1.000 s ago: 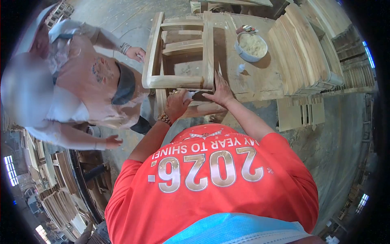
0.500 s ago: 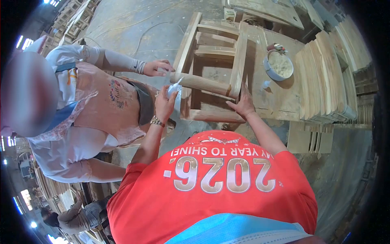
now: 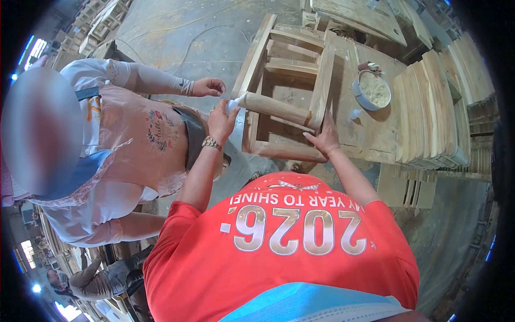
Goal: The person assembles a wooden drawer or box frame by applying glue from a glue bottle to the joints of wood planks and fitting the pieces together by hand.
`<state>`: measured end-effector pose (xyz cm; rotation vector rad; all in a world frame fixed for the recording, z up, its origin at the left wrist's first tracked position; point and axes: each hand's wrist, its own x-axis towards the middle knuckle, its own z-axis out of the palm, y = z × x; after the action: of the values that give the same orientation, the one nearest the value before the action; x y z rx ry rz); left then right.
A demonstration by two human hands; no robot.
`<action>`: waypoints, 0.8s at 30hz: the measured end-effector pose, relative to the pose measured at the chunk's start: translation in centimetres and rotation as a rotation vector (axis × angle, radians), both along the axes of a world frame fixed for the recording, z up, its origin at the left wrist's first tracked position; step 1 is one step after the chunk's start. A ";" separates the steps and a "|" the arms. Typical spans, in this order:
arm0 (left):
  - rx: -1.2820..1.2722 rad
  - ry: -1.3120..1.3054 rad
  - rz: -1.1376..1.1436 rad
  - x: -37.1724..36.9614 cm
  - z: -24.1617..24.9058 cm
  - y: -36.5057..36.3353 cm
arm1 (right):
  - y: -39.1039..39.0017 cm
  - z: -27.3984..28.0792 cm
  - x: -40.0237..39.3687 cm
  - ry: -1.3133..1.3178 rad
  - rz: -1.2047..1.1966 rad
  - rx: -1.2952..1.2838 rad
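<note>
My left hand (image 3: 221,124), with a watch on the wrist, is closed round a small white bottle (image 3: 232,106). The bottle's pointed nozzle is at the left end of a wooden leg-like piece (image 3: 276,108) of a wooden frame (image 3: 287,151). My right hand (image 3: 326,140) rests against the frame's near right corner, fingers apart and partly hidden behind the wood. Just beyond my left hand, a co-worker's hand (image 3: 208,87) hangs near the frame's left side, touching nothing that I can see.
A co-worker in a pink apron (image 3: 137,126) stands at the left. On the workbench (image 3: 370,137) are a white tub (image 3: 373,90) of pale material and a small bottle (image 3: 355,114). Stacked boards (image 3: 429,110) stand at the right. Another person (image 3: 99,279) is at lower left.
My left hand has moved the bottle up, so its nozzle is at the wooden piece's end. The co-worker's hand has drawn back from that end. The frame appears slightly farther right and more tilted.
</note>
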<state>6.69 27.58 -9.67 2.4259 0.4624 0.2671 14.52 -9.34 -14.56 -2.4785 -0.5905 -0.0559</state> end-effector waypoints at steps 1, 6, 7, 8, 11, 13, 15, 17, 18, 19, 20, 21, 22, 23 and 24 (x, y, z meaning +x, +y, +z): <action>-0.001 0.003 -0.001 0.1 -0.3 0.1 | 0.0 0.0 0.1 0.003 -0.001 -0.001; 0.040 0.006 -0.002 0.0 -0.4 0.4 | 0.1 0.2 0.1 0.006 0.001 -0.025; 0.038 0.008 -0.001 -0.2 -0.2 0.4 | 0.1 0.1 0.1 0.008 0.002 -0.026; 0.032 0.015 0.003 -0.3 0.0 0.4 | 0.1 0.0 0.2 0.002 -0.006 -0.033; 0.030 0.012 0.000 -0.8 -0.1 0.6 | 0.0 -0.4 0.4 0.003 -0.011 -0.040; 0.034 -0.001 -0.003 -1.3 -0.6 0.7 | 0.0 -0.8 0.4 0.005 -0.005 -0.040; 0.032 -0.017 -0.020 -1.6 -1.2 0.8 | 0.0 -0.9 0.4 0.016 -0.024 -0.048; 0.041 -0.005 -0.015 -2.1 -1.5 0.9 | 0.1 -0.5 0.4 0.010 -0.008 -0.036; 0.051 0.005 -0.013 -2.2 -1.7 0.9 | 0.1 -0.3 0.5 0.002 0.004 -0.023; 0.049 0.007 -0.011 -2.3 -2.0 0.9 | 0.1 -0.3 0.5 0.004 0.006 -0.025; 0.040 0.017 -0.011 -2.5 -2.2 0.9 | 0.1 -0.3 0.5 0.009 -0.002 -0.031; 0.030 0.029 -0.010 -2.6 -2.5 0.9 | 0.1 -0.3 0.5 0.014 -0.009 -0.038; 0.028 0.031 -0.007 -2.8 -2.5 0.9 | 0.1 -0.3 0.5 0.016 -0.006 -0.040; 0.014 0.055 -0.005 -2.9 -2.5 1.0 | 0.2 -0.3 0.5 0.029 -0.002 -0.042; 0.002 0.078 -0.004 -3.0 -2.5 0.9 | 0.1 -0.2 0.6 0.041 0.001 -0.042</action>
<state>3.70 28.52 -12.22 2.4453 0.4914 0.1716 15.09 -9.20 -14.78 -2.5137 -0.5813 0.0078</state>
